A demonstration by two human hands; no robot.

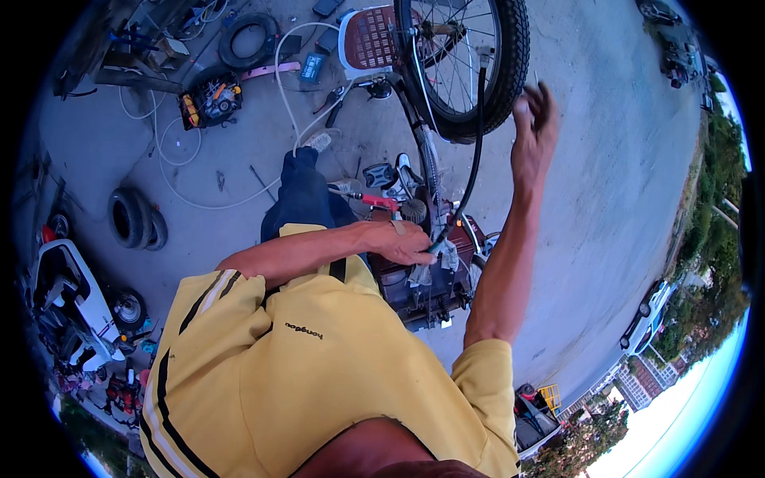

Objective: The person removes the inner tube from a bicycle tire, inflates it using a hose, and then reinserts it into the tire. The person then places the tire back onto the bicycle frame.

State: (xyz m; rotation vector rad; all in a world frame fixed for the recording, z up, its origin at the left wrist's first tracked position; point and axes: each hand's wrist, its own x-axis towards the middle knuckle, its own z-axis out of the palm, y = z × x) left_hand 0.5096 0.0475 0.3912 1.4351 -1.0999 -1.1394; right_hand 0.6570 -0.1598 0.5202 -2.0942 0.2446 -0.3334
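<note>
the person in the yellow shirt leans over an upturned bike, its wheel (466, 60) raised in the air with the tyre seated on the rim. the left hand (405, 243) is clenched round the lower end of a black hose (476, 151) down by the dark red machine (422, 279), while the right hand (534, 127) is up beside the tyre, fingers spread and grasping nothing. the hose already runs up to the rim (whether it is properly fastened there i cannot tell), so the work looks midway, with the wheel not yet freed. a red-handled tool (376, 200) lies just beside the machine, spare tyres (137, 219) rest on the concrete well apart, and a white cord (287, 88) loops across the ground behind the frame.
</note>
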